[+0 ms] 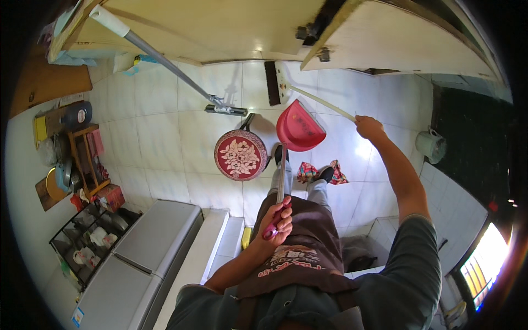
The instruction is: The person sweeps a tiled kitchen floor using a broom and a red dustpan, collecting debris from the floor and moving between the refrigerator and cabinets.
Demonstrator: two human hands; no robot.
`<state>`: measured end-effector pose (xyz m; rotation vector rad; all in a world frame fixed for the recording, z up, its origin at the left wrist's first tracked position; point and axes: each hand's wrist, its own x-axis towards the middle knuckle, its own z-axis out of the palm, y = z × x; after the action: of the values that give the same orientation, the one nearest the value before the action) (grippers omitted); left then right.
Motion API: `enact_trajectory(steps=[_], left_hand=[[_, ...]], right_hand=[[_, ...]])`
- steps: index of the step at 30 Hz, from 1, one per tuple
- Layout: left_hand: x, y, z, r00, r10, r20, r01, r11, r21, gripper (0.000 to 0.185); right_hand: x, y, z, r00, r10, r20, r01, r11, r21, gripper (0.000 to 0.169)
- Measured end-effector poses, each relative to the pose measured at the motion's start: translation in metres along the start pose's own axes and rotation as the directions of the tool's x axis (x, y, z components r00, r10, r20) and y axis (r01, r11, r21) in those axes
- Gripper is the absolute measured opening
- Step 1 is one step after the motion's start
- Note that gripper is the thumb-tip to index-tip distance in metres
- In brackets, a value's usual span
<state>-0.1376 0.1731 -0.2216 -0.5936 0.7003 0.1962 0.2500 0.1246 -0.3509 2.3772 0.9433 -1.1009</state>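
My left hand (277,220) grips the dark pink handle end of the long stick of a red plastic dustpan (303,128), whose pan is on the tiled floor ahead of my feet. With my right arm stretched out, my right hand (370,127) holds the pale stick of a broom (281,83). The broom's dark bristles lie just beyond the dustpan, apart from it. Left of the dustpan stands a round stool (241,155) with a red, floral-patterned seat. A patterned cloth (307,172) lies on the floor around my right shoe.
A squeegee-type mop (225,109) leans against the pale cabinet (206,24) ahead. An open cabinet door (396,37) hangs at the upper right. A grey refrigerator (159,235) and a black rack (66,235) stand at left. A greenish bucket (430,145) is at right.
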Motion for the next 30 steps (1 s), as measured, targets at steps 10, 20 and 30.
enact_trajectory(steps=[10,20,30], left_hand=[[0.01,-0.044,-0.009,0.998,-0.022,0.053,0.019,0.999,0.048,0.03],[0.022,-0.055,-0.022,0.996,-0.065,0.056,0.062,0.997,0.05,0.039],[0.059,-0.047,-0.014,0.998,-0.056,0.0,0.056,0.991,0.12,0.034]], right_hand=[[-0.079,0.138,0.081,0.968,0.248,0.043,-0.252,0.942,0.22,0.03],[-0.086,0.172,0.139,0.987,0.159,-0.007,-0.135,0.861,0.49,0.023],[-0.187,0.25,0.245,0.945,0.327,-0.02,-0.257,0.777,0.574,0.029]])
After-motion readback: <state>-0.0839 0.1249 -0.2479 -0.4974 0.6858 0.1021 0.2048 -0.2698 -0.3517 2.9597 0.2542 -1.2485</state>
